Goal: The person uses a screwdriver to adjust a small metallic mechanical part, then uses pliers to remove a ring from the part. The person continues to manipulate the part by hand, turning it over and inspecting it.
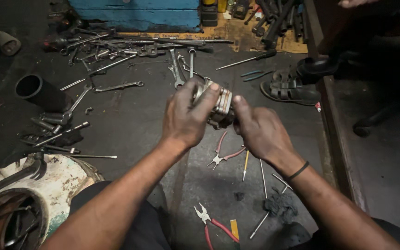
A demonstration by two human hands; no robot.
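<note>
The piston (221,107), a short metal cylinder with grooved ring lands around its crown, is held in the air above the dark workshop floor (130,115), between both hands and roughly level with the scattered wrenches (116,86) beyond it. The left hand (187,116) wraps over the near and upper side, fingers curled closed across the crown, thumb side pressed to the skirt. The right hand (258,129) closes on the opposite flank, its thumb (238,103) resting at the ring grooves. Both grips are firm and fully closed on the part; no tool is in either hand. For this handling, support the part evenly from both sides and keep fingertip pressure on the lands rather than on any ring edge, which is judged likely to be thin and easily distorted. Work directly over the lap or floor so a slip means a short fall. Two red-handled circlip pliers (223,153) lie just below the hands, a further pair (211,222) nearer the knees, with a black rag (278,206) beside them. A sandalled foot (290,90) of another person stands to the right.
</note>
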